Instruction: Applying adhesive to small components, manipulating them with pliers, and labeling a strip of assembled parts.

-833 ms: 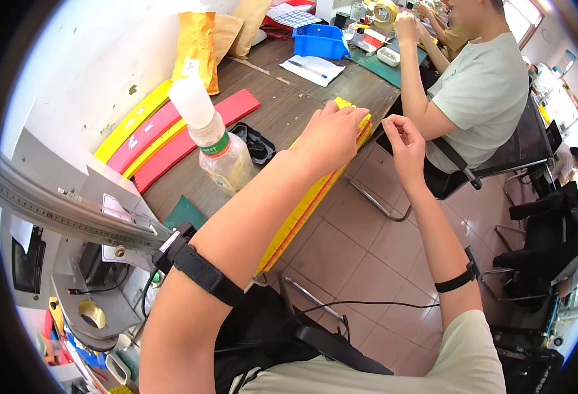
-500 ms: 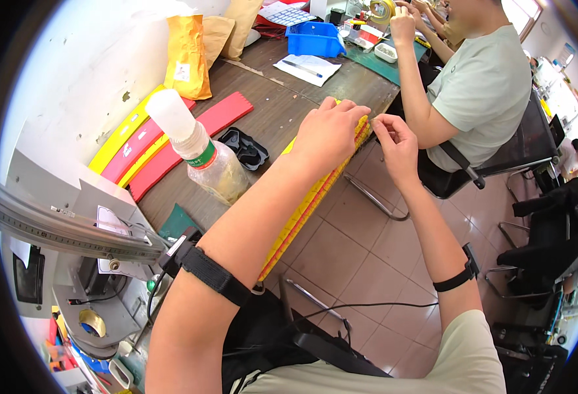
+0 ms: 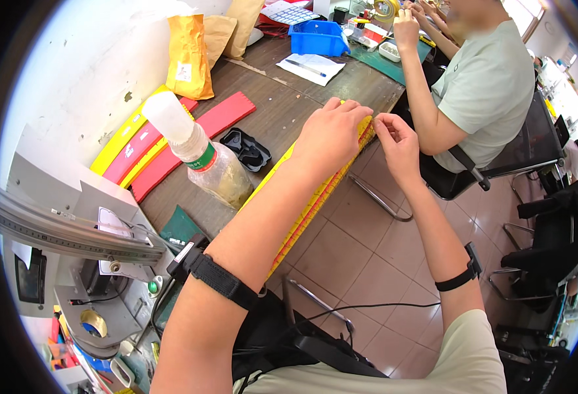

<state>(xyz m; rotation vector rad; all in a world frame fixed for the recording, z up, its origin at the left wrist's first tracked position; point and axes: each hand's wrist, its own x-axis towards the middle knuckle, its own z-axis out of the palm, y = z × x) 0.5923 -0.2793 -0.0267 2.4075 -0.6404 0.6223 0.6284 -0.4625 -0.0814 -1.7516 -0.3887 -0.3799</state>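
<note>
A long yellow strip (image 3: 321, 197) with a red line along its side lies slantwise at the table's edge, partly under my left forearm. My left hand (image 3: 331, 134) is over its far end, fingers bent down onto it and closed about the edge. Just right of that end, my right hand (image 3: 399, 148) has thumb and forefinger pinched together. Whatever is between those fingertips is too small to make out. Left of my forearm stands a clear plastic bottle (image 3: 226, 180) with a green-and-red band and an upturned whitish top.
Red strips (image 3: 230, 111) and yellow strips (image 3: 115, 148) lie along the wall. A black plastic tray (image 3: 246, 150) is behind the bottle. Farther off are a blue bin (image 3: 316, 39), paper with a pen (image 3: 305, 67) and an orange bag (image 3: 190, 62). A seated co-worker (image 3: 486, 92) is at right.
The view has shifted slightly, and my left forearm appears a little farther right. Both hands keep nearly the same pose at the strip's far end.
</note>
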